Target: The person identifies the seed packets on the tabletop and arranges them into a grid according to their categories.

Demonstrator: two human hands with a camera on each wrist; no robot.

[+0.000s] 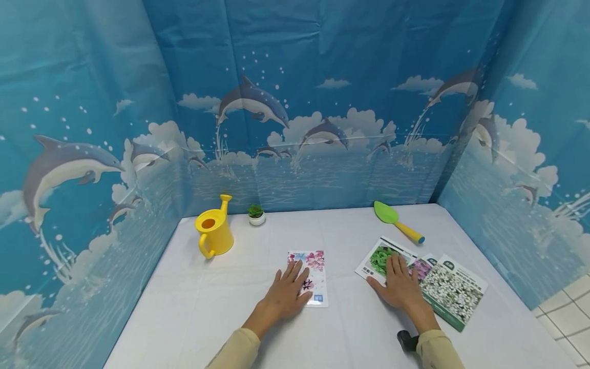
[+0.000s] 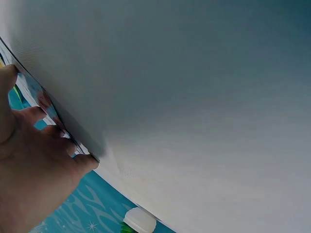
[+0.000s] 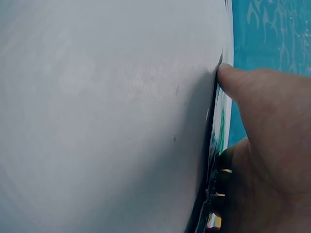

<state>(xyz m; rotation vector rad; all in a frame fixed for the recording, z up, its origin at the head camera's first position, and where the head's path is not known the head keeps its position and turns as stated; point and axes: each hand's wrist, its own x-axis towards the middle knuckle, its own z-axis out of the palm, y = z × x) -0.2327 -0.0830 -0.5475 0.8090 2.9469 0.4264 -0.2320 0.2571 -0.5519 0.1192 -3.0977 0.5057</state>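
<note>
In the head view a packet with pink blossoms [image 1: 316, 260], apparently a seed packet, lies flat on the white table. My left hand [image 1: 285, 293] rests on its left side with fingers extended. My right hand [image 1: 402, 287] lies spread over a green-leaf seed packet [image 1: 381, 259], its fingers reaching toward a purple-flower packet [image 1: 421, 267] partly covered by its neighbours. A white-flower packet [image 1: 454, 289] sits just right of that hand. The left wrist view shows the left fingertips [image 2: 90, 162] along the packet's edge. In the right wrist view the thumb [image 3: 233, 80] touches a packet's edge.
A yellow watering can [image 1: 220, 237] stands at the back left, beside a small potted plant [image 1: 256, 217]. Toward the back right lies a toy trowel [image 1: 397, 221] with green blade and yellow handle. Dolphin-print curtains [image 1: 304, 179] border the table [image 1: 184, 307] at the back and sides.
</note>
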